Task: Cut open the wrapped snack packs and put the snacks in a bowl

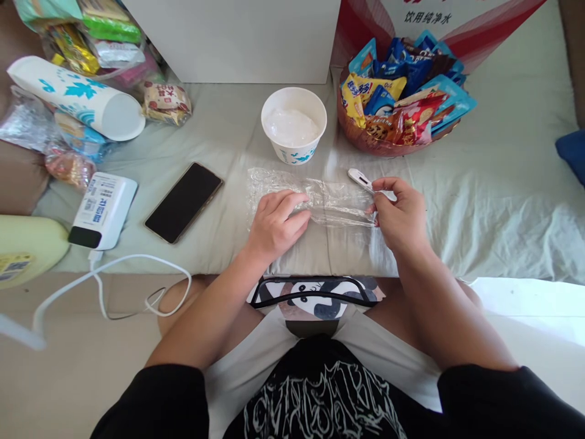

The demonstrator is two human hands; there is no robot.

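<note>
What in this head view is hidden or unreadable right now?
- Thermometer: its rear end is covered by the right hand.
- Clear plastic sleeve: the part under the left hand is hidden.
- Power bank: label print too small.
- Red box: cut off by the top edge.

**Tight ahead, open to the right**

A white bowl [294, 125] and snack basket [397, 100] block the far side. A phone [183, 202] and power bank [103, 210] crowd the left. Bare sheet [503, 201] lies open on the right.
</note>
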